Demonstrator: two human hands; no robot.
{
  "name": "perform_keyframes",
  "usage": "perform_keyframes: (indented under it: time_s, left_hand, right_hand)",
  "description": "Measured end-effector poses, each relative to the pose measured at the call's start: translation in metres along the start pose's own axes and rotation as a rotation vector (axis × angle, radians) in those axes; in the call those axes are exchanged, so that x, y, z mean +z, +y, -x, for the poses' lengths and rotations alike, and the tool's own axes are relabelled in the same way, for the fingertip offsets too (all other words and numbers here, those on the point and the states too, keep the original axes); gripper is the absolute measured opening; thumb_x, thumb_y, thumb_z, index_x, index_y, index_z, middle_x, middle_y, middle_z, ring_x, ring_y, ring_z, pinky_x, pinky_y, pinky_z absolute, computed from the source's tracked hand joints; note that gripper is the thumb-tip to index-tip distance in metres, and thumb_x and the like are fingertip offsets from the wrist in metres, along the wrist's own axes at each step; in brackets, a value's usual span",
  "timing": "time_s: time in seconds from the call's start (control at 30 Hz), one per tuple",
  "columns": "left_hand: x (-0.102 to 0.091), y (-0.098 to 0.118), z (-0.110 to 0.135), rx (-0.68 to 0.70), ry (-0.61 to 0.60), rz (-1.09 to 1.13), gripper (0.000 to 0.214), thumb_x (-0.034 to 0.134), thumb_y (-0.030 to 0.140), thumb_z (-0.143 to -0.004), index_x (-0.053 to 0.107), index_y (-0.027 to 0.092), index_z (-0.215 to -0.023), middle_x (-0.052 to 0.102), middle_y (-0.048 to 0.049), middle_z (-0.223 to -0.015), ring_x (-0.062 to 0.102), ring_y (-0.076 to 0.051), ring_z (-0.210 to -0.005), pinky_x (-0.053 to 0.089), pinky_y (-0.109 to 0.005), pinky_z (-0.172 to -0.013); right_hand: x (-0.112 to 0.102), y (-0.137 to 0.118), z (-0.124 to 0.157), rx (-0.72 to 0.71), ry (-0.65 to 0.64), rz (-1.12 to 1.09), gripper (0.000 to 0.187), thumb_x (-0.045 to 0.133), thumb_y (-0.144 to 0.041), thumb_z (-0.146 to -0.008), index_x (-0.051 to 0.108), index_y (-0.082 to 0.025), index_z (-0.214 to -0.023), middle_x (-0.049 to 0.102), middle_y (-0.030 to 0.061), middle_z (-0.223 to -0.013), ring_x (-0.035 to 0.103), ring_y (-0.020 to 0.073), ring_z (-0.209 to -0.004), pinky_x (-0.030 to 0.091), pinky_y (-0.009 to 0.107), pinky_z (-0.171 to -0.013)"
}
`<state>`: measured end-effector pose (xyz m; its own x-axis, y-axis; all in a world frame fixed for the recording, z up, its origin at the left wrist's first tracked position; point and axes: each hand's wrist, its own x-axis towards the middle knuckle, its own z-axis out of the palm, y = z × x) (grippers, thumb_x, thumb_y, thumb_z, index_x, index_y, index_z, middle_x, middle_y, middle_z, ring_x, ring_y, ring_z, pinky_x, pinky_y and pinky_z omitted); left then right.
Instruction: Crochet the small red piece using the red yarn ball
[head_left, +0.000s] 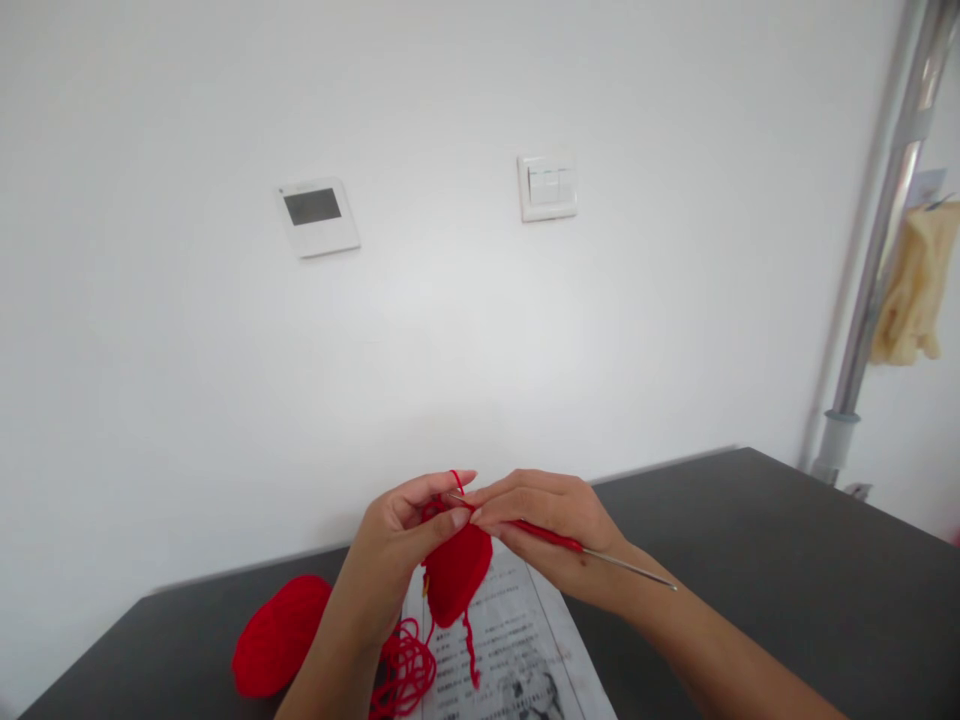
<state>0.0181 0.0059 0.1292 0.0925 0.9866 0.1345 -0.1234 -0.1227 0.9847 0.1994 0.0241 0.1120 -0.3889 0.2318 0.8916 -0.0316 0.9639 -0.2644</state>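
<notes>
Between my two hands hangs a red crocheted piece (459, 575), with a short yarn tail dangling below it. My left hand (405, 525) pinches its upper edge, thumb in front, and a strand of red yarn loops over the raised index finger. In my right hand (551, 520) is a crochet hook (551, 535) with a red grip and a metal shaft. Its rear end sticks out past the wrist, while its tip meets the top edge of the piece by my left fingers. Loose red yarn (409, 665) lies below my left wrist.
A red ball of yarn (281, 635) sits left of my left forearm on the dark table (750, 590). Under my hands lies a printed sheet (517, 640). Behind the table rises a white wall with a control panel (319, 218) and a light switch (548, 187); a metal pipe (885, 240) stands right.
</notes>
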Motion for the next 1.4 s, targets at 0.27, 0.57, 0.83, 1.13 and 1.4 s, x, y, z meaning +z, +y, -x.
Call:
perform_keyframes:
  time_s: [0.27,0.57,0.83,1.13,1.4]
  left_hand:
    - [-0.002,0.001,-0.002,0.021,-0.022,-0.072,0.024,0.078,0.022,-0.062,0.076,0.021,-0.086,0.072,0.0008,-0.071,0.063,-0.013,-0.07,0.048,-0.023,-0.071]
    - [-0.007,0.003,0.0,-0.032,-0.069,-0.087,0.025,0.078,0.024,-0.063,0.075,0.021,-0.088,0.072,0.0006,-0.073,0.061,-0.012,-0.068,0.046,-0.023,-0.068]
    - [-0.012,0.008,0.001,-0.062,-0.174,-0.22,0.027,0.074,0.028,-0.07,0.072,0.021,-0.095,0.07,-0.0002,-0.082,0.059,-0.013,-0.073,0.044,-0.024,-0.069]
    - [-0.015,0.008,0.002,-0.122,-0.293,-0.196,0.02,0.074,0.026,-0.068,0.07,0.018,-0.086,0.065,0.0012,-0.072,0.052,-0.01,-0.061,0.038,-0.021,-0.057]
    - [-0.017,0.005,0.0,-0.146,-0.314,-0.213,0.017,0.073,0.025,-0.069,0.07,0.017,-0.084,0.065,0.0001,-0.07,0.052,-0.01,-0.06,0.037,-0.022,-0.056]
  right_hand:
    - [0.001,0.001,0.0,0.033,0.035,-0.076,0.018,0.056,-0.007,-0.087,0.068,-0.013,-0.099,0.072,0.0112,-0.097,0.068,0.0139,-0.09,0.055,0.024,-0.08]
    - [0.0,0.001,0.006,0.346,0.037,-0.32,0.014,0.059,-0.014,-0.087,0.07,-0.019,-0.094,0.072,0.0058,-0.101,0.068,0.0159,-0.094,0.055,0.031,-0.086]
    - [-0.007,0.004,0.002,0.484,0.032,-0.576,0.007,0.063,-0.019,-0.085,0.07,-0.017,-0.087,0.073,0.0073,-0.094,0.068,0.0172,-0.091,0.055,0.032,-0.083]
    - [-0.009,0.011,0.006,0.543,0.02,-0.856,0.009,0.067,-0.02,-0.083,0.061,-0.014,-0.084,0.074,0.0073,-0.088,0.071,0.0146,-0.081,0.056,0.031,-0.077]
    - [-0.017,0.005,0.005,0.557,-0.102,-0.678,0.005,0.062,-0.018,-0.086,0.063,-0.013,-0.084,0.073,0.0076,-0.089,0.068,0.0147,-0.086,0.053,0.03,-0.08]
